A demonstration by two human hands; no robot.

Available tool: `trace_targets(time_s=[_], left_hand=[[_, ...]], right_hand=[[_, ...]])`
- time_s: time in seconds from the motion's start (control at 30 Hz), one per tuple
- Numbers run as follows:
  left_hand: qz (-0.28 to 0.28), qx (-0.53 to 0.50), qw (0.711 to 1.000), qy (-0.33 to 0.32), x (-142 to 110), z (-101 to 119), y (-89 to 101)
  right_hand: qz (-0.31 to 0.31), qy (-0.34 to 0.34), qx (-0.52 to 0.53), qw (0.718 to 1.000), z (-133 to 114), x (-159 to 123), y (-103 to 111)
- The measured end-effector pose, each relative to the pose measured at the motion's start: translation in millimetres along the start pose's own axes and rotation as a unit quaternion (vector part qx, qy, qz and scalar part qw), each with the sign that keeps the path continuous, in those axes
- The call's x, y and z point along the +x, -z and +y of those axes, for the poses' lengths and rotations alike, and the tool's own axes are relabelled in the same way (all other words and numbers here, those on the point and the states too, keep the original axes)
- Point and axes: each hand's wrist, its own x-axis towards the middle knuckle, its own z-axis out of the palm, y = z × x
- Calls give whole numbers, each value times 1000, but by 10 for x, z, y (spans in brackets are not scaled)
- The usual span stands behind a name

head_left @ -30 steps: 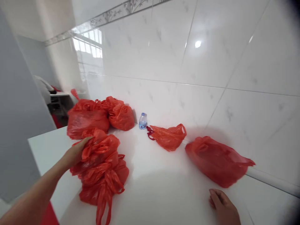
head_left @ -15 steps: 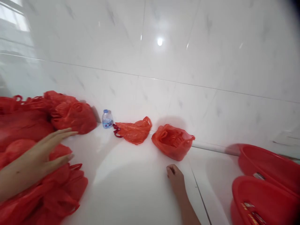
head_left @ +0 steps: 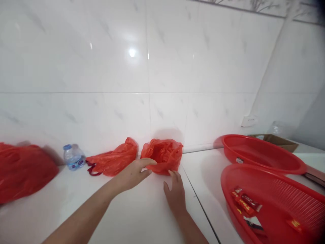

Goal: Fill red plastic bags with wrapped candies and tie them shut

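A red plastic bag [head_left: 166, 154] with its mouth open stands against the tiled wall, crumpled red plastic showing inside. At its front left edge is my left hand [head_left: 134, 173], fingers stretched and thumb apart. My right hand [head_left: 176, 189] is at the bag's front right, fingertips at its lower edge, thumb spread away. Whether either hand presses on the plastic I cannot tell. Left of this bag lies a flatter red plastic bag [head_left: 114, 159] with dark red handles.
A small water bottle [head_left: 73, 157] with a blue cap stands near a large red bag [head_left: 22, 173] at left. To the right are a red basin [head_left: 264, 156] and a red basket [head_left: 279, 189] holding several small packets. A cardboard box [head_left: 276, 140] sits behind.
The view has swung right. My left hand has moved from the pile of red bags to the open bag. My right hand has uncurled and come up to that bag's front.
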Motion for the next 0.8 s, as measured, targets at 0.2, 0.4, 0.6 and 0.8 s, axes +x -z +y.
trace_targets(time_s=[0.2,0.4,0.6,0.8], left_hand=[[37,-18,999,-5,740,-358,-461],[103,-52,992,43,1229,-802,-840],[66,-139,988,15,1142,-803,-959],[93,-243,965,27,1017,-631,-731]], right_hand=[[13,42,-54,998,67,92,-148],[-18,-13,-24,999,196,145,-228],[54,-70,32,996,199,191,-187],[10,-142,22,990,182,237,-53]])
